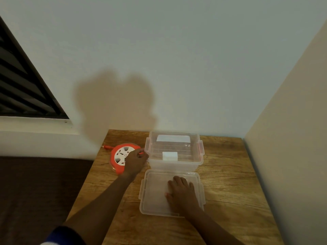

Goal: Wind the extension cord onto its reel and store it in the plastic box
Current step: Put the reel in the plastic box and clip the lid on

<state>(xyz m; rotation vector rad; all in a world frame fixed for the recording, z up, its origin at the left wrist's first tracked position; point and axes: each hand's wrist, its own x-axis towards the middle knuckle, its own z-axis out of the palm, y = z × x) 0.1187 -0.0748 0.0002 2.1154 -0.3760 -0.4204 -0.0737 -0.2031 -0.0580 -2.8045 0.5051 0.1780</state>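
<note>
An orange cord reel (118, 156) with a white socket face lies flat on the wooden table (230, 174), left of the clear plastic box (174, 151). Its orange plug (107, 147) pokes out past the table's left edge. My left hand (135, 162) covers the reel's right side, fingers pinched on a small orange part near the box wall. The box stands open, with a white handle piece (169, 155) on its near side. Its clear lid (155, 193) lies flat in front of the box. My right hand (182, 192) rests palm down on the lid.
Walls close the table in at the back and on the right. A dark brown surface (35, 191) lies to the left, below a window ledge (35, 124). A white label (173, 138) shows through the box.
</note>
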